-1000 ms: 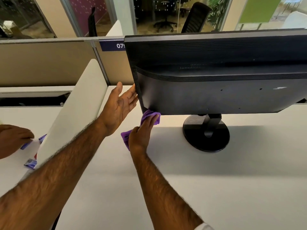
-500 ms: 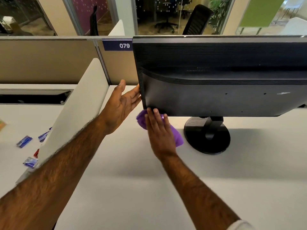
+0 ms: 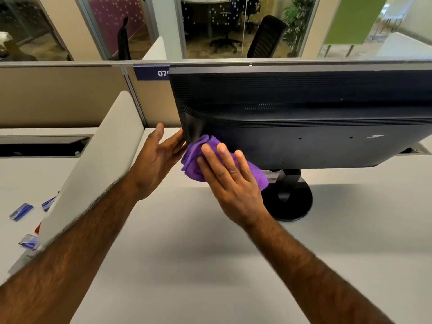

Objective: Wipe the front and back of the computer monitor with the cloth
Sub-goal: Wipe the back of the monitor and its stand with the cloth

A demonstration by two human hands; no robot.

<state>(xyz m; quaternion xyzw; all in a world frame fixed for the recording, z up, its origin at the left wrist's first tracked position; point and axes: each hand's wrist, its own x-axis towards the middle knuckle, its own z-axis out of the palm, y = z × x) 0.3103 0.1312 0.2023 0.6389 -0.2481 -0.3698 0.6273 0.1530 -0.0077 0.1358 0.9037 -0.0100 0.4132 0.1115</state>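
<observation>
The black computer monitor stands on the white desk with its back panel facing me, on a round black base. My right hand lies flat with spread fingers on a purple cloth, pressing it against the lower left corner of the back panel. My left hand is open, its fingertips touching the monitor's left edge. The screen side is hidden from me.
A white divider panel slants along the left of the desk. Small blue packets lie beyond it at the far left. A beige partition with a numbered label runs behind the monitor.
My right hand has turned flat and slid the cloth up from the bottom edge onto the back panel's lower left corner. The left hand stays at the monitor's edge.
</observation>
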